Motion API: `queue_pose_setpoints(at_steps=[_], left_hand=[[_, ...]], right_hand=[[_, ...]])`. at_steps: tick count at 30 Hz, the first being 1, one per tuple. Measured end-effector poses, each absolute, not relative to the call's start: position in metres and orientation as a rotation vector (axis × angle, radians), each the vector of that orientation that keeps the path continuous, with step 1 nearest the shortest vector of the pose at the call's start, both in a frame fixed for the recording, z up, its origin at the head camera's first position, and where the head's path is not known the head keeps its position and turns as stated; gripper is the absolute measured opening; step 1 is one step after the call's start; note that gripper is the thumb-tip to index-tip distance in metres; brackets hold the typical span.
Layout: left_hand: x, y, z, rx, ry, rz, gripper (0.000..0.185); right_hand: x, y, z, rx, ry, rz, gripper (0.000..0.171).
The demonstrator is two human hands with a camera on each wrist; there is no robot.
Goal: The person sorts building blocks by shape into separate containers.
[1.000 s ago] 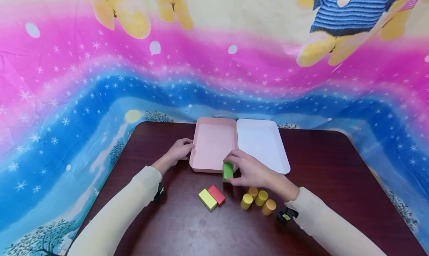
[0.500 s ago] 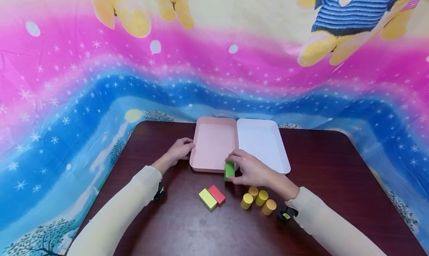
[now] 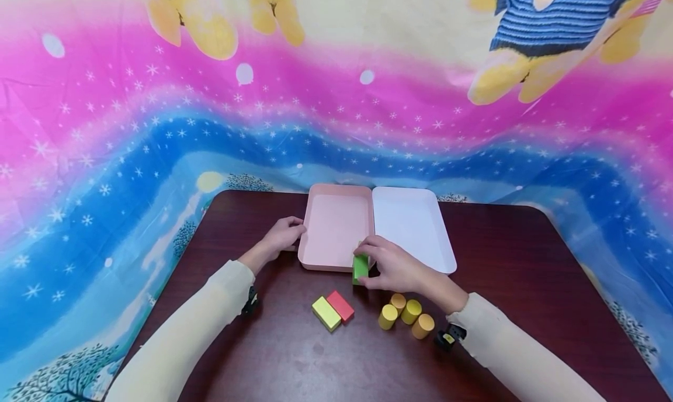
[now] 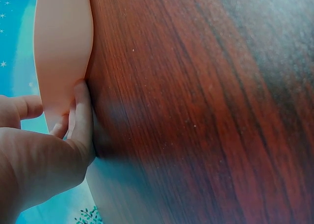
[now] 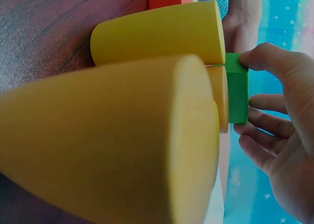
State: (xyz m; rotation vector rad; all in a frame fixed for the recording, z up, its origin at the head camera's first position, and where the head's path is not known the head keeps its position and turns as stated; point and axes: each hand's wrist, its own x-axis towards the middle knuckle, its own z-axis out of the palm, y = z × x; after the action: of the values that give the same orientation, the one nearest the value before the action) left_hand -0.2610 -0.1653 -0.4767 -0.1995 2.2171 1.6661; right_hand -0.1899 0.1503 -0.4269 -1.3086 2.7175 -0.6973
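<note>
The green block (image 3: pixel 360 269), by the near right corner of the pink tray (image 3: pixel 336 227), is pinched in the right hand (image 3: pixel 394 266), thumb and fingers block-wide apart; the left hand (image 3: pixel 282 236) grips the tray's left edge (both much as half a second ago).

Green block (image 3: pixel 360 269), red block (image 3: pixel 340 306), yellow block (image 3: pixel 326 313). Yellow cylinders (image 3: pixel 387 316), orange cylinders (image 3: pixel 423 326). Pale pink tray (image 3: pixel 336 227), white tray (image 3: pixel 412 227). Worktop (image 3: pixel 284 361) dark red-brown, streaky grain. Cloth behind (image 3: pixel 326 107) (loud from here): pink, blue, white snowflakes.
</note>
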Motion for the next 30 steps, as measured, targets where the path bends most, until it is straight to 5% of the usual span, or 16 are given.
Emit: queue_pose_setpoints(at_steps=[30], left_hand=[[-0.259, -0.166, -0.474, -0.200, 2.218, 1.656, 0.050]], right_hand=[[-0.218, 0.147, -0.429, -1.219, 2.743, -0.764, 0.050]])
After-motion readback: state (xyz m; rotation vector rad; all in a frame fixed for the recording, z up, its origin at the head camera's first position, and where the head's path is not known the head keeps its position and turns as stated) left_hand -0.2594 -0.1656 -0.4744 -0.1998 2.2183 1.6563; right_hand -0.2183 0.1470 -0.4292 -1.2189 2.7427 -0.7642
